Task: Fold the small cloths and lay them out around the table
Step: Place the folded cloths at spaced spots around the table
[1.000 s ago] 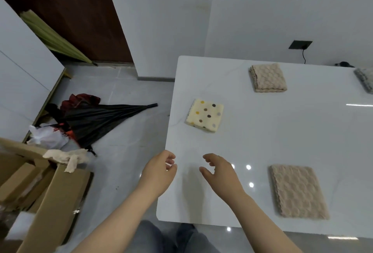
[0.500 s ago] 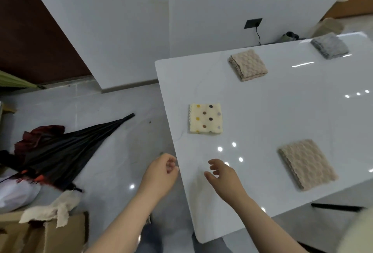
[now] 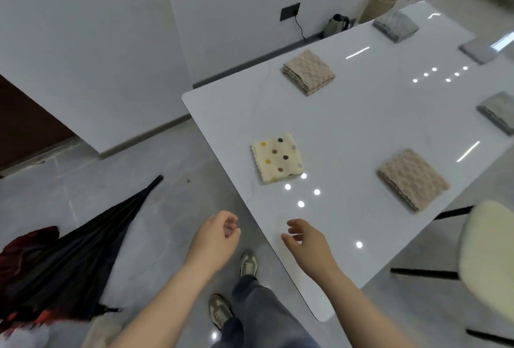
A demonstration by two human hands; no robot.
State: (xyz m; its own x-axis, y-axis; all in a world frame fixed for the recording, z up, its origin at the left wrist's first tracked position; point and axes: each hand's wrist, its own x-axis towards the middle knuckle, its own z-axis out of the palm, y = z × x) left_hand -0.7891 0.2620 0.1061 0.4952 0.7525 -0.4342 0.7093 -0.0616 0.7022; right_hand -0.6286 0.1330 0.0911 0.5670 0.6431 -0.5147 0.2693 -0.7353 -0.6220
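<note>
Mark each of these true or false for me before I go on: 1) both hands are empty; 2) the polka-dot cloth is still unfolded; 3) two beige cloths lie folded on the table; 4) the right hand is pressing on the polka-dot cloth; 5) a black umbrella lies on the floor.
1) True. The left hand and the right hand hold nothing.
2) False. The polka-dot cloth lies folded into a square near the table edge.
3) True. One beige cloth lies on the far side, another beige cloth on the near side.
4) False. The right hand hovers over bare table, apart from the polka-dot cloth.
5) True. The black umbrella lies closed on the floor, left of the table.
</note>
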